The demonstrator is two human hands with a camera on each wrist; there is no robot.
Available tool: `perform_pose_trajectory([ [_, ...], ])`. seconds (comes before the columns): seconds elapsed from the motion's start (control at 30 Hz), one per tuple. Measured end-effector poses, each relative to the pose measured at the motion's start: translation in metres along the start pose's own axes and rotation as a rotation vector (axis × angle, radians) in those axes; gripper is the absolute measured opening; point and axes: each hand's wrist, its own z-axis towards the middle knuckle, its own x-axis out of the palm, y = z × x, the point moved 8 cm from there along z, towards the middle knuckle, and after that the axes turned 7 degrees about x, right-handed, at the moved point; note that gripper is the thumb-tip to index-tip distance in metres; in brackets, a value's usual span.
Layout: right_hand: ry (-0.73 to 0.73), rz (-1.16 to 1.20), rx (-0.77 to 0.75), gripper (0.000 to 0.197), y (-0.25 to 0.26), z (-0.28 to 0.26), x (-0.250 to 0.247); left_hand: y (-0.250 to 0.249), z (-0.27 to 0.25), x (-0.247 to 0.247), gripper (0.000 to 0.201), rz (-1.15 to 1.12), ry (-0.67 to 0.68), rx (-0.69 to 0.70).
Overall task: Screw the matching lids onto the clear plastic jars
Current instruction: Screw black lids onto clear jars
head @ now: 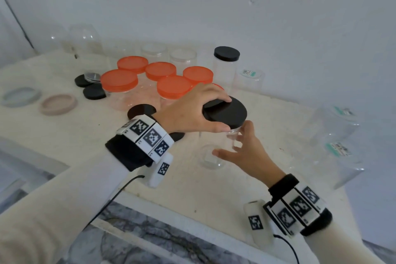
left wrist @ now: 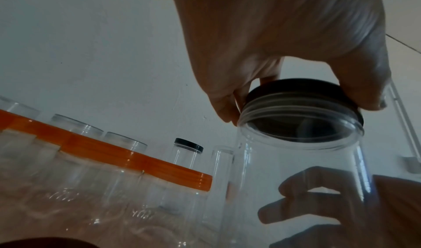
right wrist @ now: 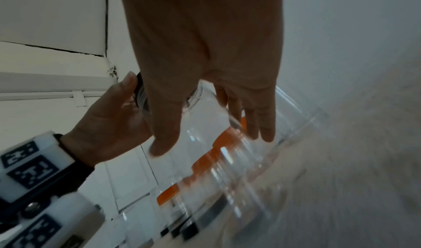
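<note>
Head: clear jar (head: 216, 146) upright, black lid (head: 227, 113) tilted.

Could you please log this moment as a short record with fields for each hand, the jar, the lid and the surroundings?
left hand: grips black lid by its rim
right hand: fingers spread, steadying the clear jar
black lid: on the jar's mouth, slightly tilted, threads still visible
clear jar: upright on table
nearby: orange-lidded jars; loose black lids

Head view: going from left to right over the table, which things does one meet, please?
Grey ring lid → beige ring lid → loose black lids → orange-lidded jars → left hand on black lid → labelled clear jars.
</note>
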Motion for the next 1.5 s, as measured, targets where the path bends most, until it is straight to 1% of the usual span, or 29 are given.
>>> perform_pose_trajectory([
  [0.03,0.043,-0.028,0.001,0.083,0.001,-0.001,0.0,0.001,-0.001,0.001,0.081,-0.022,0.004,0.0],
  [0.07,0.068,-0.043,-0.003,0.092,0.004,-0.003,-0.002,0.004,-0.004,0.002,0.092,-0.063,0.008,-0.01],
  [0.1,0.059,-0.038,-0.01,0.103,0.008,-0.006,-0.008,0.008,-0.01,0.004,0.105,-0.121,0.013,-0.041],
  [0.13,0.014,-0.008,-0.022,0.111,0.015,-0.009,-0.018,0.014,-0.016,0.007,0.116,-0.189,0.013,-0.087],
  [0.17,-0.052,0.033,-0.047,0.112,0.025,-0.014,-0.03,0.019,-0.024,0.012,0.124,-0.257,0.005,-0.135],
  [0.2,-0.116,0.064,-0.085,0.106,0.037,-0.018,-0.041,0.023,-0.032,0.017,0.129,-0.316,-0.008,-0.177],
  [0.23,-0.161,0.057,-0.128,0.096,0.051,-0.021,-0.049,0.026,-0.039,0.023,0.132,-0.369,-0.023,-0.21],
  [0.3,-0.18,-0.091,-0.192,0.076,0.078,-0.021,-0.058,0.029,-0.048,0.036,0.134,-0.457,-0.052,-0.277],
  [0.37,-0.088,-0.317,-0.209,0.068,0.098,-0.015,-0.052,0.03,-0.05,0.045,0.131,-0.536,-0.096,-0.317],
  [0.47,0.13,-0.564,-0.172,0.074,0.112,-0.004,-0.032,0.03,-0.047,0.052,0.119,-0.636,-0.159,-0.334],
  [0.5,0.179,-0.627,-0.167,0.076,0.115,-0.001,-0.026,0.032,-0.047,0.054,0.113,-0.647,-0.164,-0.339],
  [0.57,0.237,-0.74,-0.165,0.075,0.121,0.004,-0.018,0.036,-0.047,0.057,0.1,-0.646,-0.163,-0.373],
  [0.63,0.27,-0.813,-0.16,0.073,0.126,0.008,-0.015,0.043,-0.048,0.057,0.088,-0.644,-0.17,-0.389],
  [0.73,0.344,-0.851,-0.15,0.085,0.131,0.013,-0.01,0.045,-0.045,0.055,0.088,-0.665,-0.16,-0.346],
  [0.8,0.4,-0.877,-0.148,0.086,0.132,0.014,-0.004,0.046,-0.043,0.055,0.087,-0.675,-0.134,-0.318],
  [0.97,0.476,-0.912,-0.116,0.084,0.131,0.019,-0.001,0.045,-0.04,0.054,0.078,-0.722,-0.056,-0.267],
  [1.23,0.541,-0.931,-0.124,0.077,0.13,0.02,0.002,0.049,-0.039,0.055,0.084,-0.76,-0.032,-0.243],
  [1.37,0.536,-0.915,-0.124,0.073,0.129,0.019,0.002,0.047,-0.039,0.056,0.09,-0.762,-0.046,-0.24],
  [1.5,0.479,-0.947,-0.141,0.068,0.132,0.023,0.003,0.044,-0.037,0.054,0.096,-0.755,-0.087,-0.234],
])
